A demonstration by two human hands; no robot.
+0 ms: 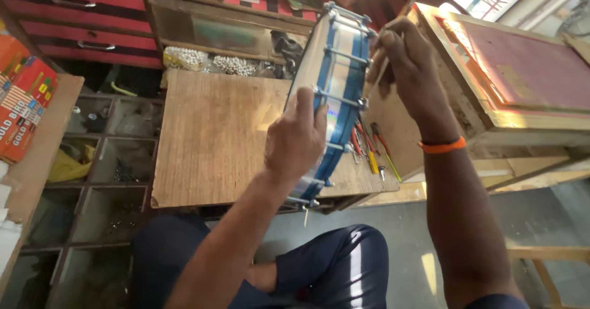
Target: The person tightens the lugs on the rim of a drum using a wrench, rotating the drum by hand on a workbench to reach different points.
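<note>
A round blue-rimmed drum (337, 69) with metal tension rods stands on its edge over the wooden board (212, 134). My left hand (296, 140) grips the drum's near rim and holds it upright. At the drum's upper right side, my right hand (407, 63) is closed on a thin metal tool whose tip meets a rod fitting on the rim. An orange band (442, 145) circles my right wrist.
Screwdrivers and pliers (369, 149) with red and yellow handles lie on the board beyond the drum. A compartment tray (92, 180) of small parts is at left, red drawers (80, 14) at the back, a wooden frame table (522, 75) at right. My knees in dark trousers (332, 266) are below.
</note>
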